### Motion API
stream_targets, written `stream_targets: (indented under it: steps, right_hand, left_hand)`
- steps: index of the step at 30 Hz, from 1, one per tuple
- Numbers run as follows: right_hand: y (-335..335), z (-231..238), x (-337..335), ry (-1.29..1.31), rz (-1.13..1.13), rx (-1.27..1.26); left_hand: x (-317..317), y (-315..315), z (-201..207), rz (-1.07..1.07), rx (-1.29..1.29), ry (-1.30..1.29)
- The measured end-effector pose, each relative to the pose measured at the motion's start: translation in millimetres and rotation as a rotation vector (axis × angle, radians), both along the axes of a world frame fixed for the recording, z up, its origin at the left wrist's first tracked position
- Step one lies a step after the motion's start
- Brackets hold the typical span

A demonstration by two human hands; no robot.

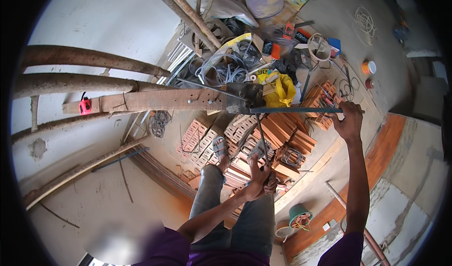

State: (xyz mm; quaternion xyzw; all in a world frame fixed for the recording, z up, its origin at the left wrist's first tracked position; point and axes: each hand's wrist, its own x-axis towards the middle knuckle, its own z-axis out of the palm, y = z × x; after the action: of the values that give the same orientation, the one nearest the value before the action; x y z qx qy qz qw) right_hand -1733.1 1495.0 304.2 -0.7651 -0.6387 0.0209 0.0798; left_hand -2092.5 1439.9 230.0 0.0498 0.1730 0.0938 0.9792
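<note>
My right hand (349, 122), arm outstretched, is closed round the far right end of a long dark metal bar (301, 110). The bar's other end meets a dark block (239, 98) on the end of a wooden plank (165, 100) with nails in it. My left hand (258, 185) is closed on the lower part of a thin metal rod (262, 136), which rises toward that block. Another length of thin rod (202, 85) slants over the plank into the block. Whether the two lengths are one piece, I cannot tell.
A pink-red tape measure (84, 105) sits at the plank's left end, beside rusty poles (80, 83). Stacked bricks (194, 135) lie around my feet. Beyond are a yellow bag (284, 89), cables and clutter. A green bucket (299, 214) stands at lower right.
</note>
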Motion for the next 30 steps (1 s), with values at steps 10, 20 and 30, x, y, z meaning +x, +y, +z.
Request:
stream_targets:
  steps: [10,20,30]
  right_hand:
    - [-72,-26,-62,-0.024,-0.281,0.07]
    - [-93,-27,-101,-0.002,-0.411,0.081]
    - [-61,6,-63,-0.027,-0.255,-0.023]
  left_hand:
    - [-72,60,7,-0.38,0.079,0.018]
    - [-101,94,10,-0.547,0.121,0.045]
    - [-90,69,15,-0.373,-0.025,0.133]
